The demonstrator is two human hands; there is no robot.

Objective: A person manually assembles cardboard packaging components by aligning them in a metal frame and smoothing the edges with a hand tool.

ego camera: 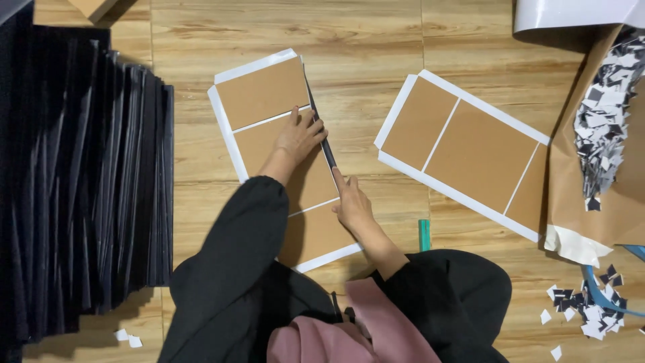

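Wooden plank floor [363, 40], evenly lit; a stack of black sheets [87, 181] stood at nine o'clock, brown paper [618, 208] with scattered paper scraps [591, 316] at three to four o'clock.

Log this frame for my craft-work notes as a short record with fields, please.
surface: wooden floor
left hand: flat on the near brown-and-white panel sheet
right hand: at that sheet's right edge, on a thin dark strip
second sheet: lies to the right, untouched
left side: stack of black sheets
right side: paper scraps on brown paper
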